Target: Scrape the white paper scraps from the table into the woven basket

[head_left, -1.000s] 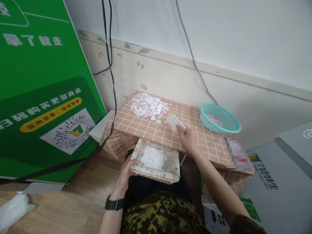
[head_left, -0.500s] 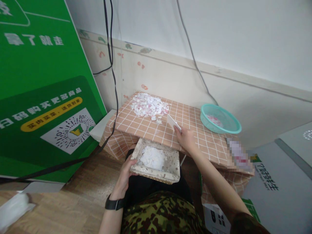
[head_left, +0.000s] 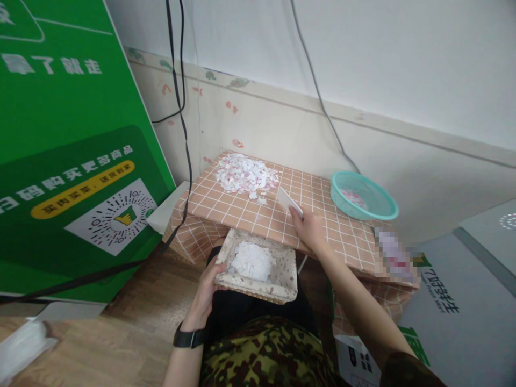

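My left hand (head_left: pixel 208 285) grips the left rim of a speckled, cloth-lined basket (head_left: pixel 284 287) below the table's front edge. White paper scraps (head_left: pixel 252 262) lie heaped inside it. Over the table, my right hand (head_left: pixel 309 228) is closed on a flat white card (head_left: pixel 288 201), its edge angled toward the back left. Beyond the card, a spread pile of white and pink paper scraps (head_left: pixel 245 174) covers the table's far left part, with a few loose bits at its near side.
A checked brown cloth covers the table (head_left: pixel 250 217). On its right stands a turquoise plastic colander (head_left: pixel 365 196) with pinkish scraps inside. A green sign (head_left: pixel 80 140) rises at left, and a black strap (head_left: pixel 187 161) hangs in front of the table's left side.
My right hand and the card have shifted very slightly to the right. The basket in my left hand and the scraps look the same.
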Demonstrator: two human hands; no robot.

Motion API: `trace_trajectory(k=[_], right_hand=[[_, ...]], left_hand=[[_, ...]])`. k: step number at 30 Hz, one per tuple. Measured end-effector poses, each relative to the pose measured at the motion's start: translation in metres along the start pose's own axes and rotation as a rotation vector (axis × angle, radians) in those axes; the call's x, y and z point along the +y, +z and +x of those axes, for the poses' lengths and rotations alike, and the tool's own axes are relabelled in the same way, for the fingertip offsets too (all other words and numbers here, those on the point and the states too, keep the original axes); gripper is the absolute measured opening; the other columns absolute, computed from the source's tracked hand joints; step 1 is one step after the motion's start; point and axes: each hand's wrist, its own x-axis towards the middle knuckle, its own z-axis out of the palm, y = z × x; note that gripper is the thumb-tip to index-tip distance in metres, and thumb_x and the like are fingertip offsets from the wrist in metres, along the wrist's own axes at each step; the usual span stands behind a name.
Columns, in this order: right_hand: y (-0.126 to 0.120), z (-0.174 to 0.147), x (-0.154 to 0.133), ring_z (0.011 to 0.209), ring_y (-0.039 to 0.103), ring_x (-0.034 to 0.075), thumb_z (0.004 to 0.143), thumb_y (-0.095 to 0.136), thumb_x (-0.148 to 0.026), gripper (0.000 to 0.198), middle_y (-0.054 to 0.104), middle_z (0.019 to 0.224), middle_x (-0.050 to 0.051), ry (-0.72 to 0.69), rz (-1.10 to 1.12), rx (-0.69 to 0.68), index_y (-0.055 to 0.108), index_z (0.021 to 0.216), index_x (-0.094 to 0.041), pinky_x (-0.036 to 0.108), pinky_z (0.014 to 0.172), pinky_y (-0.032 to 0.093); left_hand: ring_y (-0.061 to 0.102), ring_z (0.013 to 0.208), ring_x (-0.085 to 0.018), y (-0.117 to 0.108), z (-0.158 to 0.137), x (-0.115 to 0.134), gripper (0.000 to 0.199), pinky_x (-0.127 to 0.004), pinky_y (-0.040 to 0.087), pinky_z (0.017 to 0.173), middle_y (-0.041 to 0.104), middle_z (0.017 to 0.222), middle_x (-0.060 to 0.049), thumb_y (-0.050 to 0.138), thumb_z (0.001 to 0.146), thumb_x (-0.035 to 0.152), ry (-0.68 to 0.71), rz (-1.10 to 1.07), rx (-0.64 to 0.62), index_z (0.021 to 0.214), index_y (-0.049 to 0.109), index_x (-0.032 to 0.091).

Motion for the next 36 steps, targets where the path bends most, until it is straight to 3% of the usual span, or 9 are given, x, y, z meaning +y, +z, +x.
trace_trajectory(k=[6, 9, 14, 18, 23, 30, 32, 36], right_hand=[[0.009, 0.001, 0.001, 0.054, 0.061, 0.019, 0.1, 0.042, -0.048, 0.05, 0.066, 0.058, 0.008, -0.012, 0.037, -0.009, 0.072, 0.074, -0.018, 0.029, 0.055, 0.034], [0.004, -0.005, -0.002, 0.051, 0.058, 0.018, 0.099, 0.044, -0.051, 0.052, 0.063, 0.054, 0.006, -0.024, 0.09, -0.018, 0.071, 0.069, -0.019, 0.029, 0.054, 0.034], [-0.012, -0.016, -0.011, 0.05, 0.054, 0.015, 0.097, 0.047, -0.051, 0.045, 0.059, 0.054, 0.001, -0.026, 0.276, -0.109, 0.076, 0.084, -0.02, 0.027, 0.051, 0.034], [-0.013, -0.017, -0.015, 0.047, 0.049, 0.013, 0.095, 0.05, -0.053, 0.047, 0.051, 0.048, -0.002, 0.037, 0.369, -0.14, 0.074, 0.073, -0.019, 0.027, 0.048, 0.031], [-0.006, -0.016, -0.022, 0.054, 0.056, 0.016, 0.096, 0.05, -0.048, 0.041, 0.064, 0.059, 0.001, -0.011, 0.404, -0.16, 0.077, 0.093, -0.018, 0.027, 0.054, 0.038], [-0.002, -0.025, -0.036, 0.058, 0.062, 0.018, 0.097, 0.047, -0.045, 0.037, 0.071, 0.069, 0.002, -0.091, 0.43, -0.247, 0.076, 0.1, -0.022, 0.028, 0.058, 0.044], [0.003, -0.025, -0.036, 0.06, 0.063, 0.019, 0.096, 0.049, -0.046, 0.037, 0.071, 0.069, 0.003, -0.039, 0.454, -0.223, 0.075, 0.1, -0.02, 0.029, 0.059, 0.045], [0.018, -0.024, -0.031, 0.07, 0.064, 0.022, 0.094, 0.053, -0.049, 0.034, 0.072, 0.082, 0.006, 0.093, 0.495, -0.048, 0.067, 0.103, -0.019, 0.031, 0.063, 0.046]], left_hand=[[0.068, 0.075, -0.025, -0.001, 0.0, 0.001, 0.051, -0.03, 0.047, 0.057, 0.079, 0.087, -0.005, 0.072, 0.073, 0.042, -0.005, -0.003, 0.014, 0.117, 0.07, 0.016], [0.068, 0.075, -0.025, -0.001, 0.0, 0.002, 0.051, -0.03, 0.047, 0.057, 0.078, 0.087, -0.006, 0.072, 0.073, 0.043, -0.002, -0.006, 0.019, 0.116, 0.071, 0.015], [0.068, 0.073, -0.025, -0.002, 0.001, 0.002, 0.052, -0.03, 0.047, 0.055, 0.078, 0.087, -0.007, 0.072, 0.071, 0.044, 0.014, -0.012, 0.035, 0.115, 0.071, 0.015], [0.068, 0.074, -0.026, -0.004, 0.001, 0.003, 0.052, -0.03, 0.048, 0.056, 0.078, 0.085, -0.005, 0.073, 0.069, 0.042, 0.028, -0.025, 0.055, 0.114, 0.072, 0.015], [0.067, 0.075, -0.024, -0.007, 0.001, 0.004, 0.049, -0.031, 0.052, 0.059, 0.077, 0.087, -0.005, 0.075, 0.07, 0.039, 0.021, -0.067, 0.034, 0.114, 0.072, 0.016], [0.069, 0.081, -0.024, -0.023, 0.005, 0.003, 0.051, -0.031, 0.053, 0.066, 0.077, 0.095, -0.005, 0.079, 0.068, 0.04, -0.004, -0.011, 0.047, 0.114, 0.071, 0.02], [0.07, 0.084, -0.024, -0.03, 0.008, 0.0, 0.047, -0.031, 0.053, 0.068, 0.077, 0.098, -0.005, 0.079, 0.068, 0.04, -0.005, 0.021, 0.073, 0.11, 0.072, 0.02], [0.069, 0.083, -0.023, -0.038, 0.013, -0.005, 0.043, -0.03, 0.052, 0.067, 0.077, 0.096, -0.005, 0.076, 0.071, 0.044, -0.001, 0.08, 0.099, 0.106, 0.074, 0.019]])
